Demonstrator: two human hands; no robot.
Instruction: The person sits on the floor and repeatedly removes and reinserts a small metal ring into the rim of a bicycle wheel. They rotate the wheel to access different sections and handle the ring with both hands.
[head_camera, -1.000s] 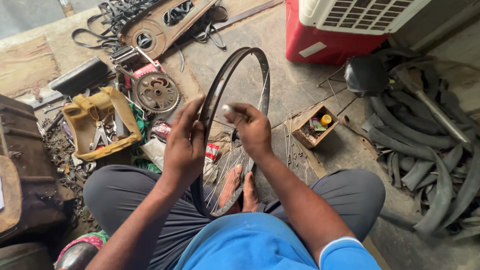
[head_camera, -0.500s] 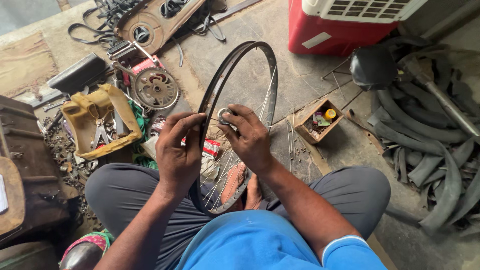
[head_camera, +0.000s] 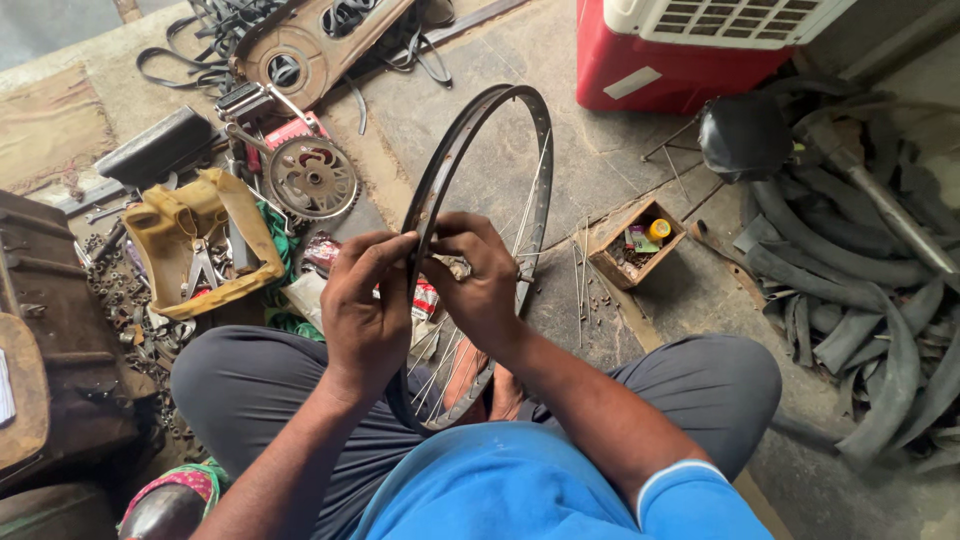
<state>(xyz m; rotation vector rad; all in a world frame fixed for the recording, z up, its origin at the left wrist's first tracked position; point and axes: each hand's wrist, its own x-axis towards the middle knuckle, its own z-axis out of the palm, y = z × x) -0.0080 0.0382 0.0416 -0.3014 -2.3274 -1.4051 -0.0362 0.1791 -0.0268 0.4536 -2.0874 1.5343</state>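
I have the bicycle rim standing upright between my knees, its lower edge near my feet. My left hand pinches the near side of the rim, fingers closed on the metal; my right hand is closed on something small at the rim's inner face, probably a spoke nipple, though my fingers hide it. If my left hand slackens, the rim could roll or tip sideways and bend the loose spokes. The small part could slip and vanish among the scrap below. Left of the rim lie a chainwheel and a yellow tool tray; right of it, a small wooden box and old tubes.
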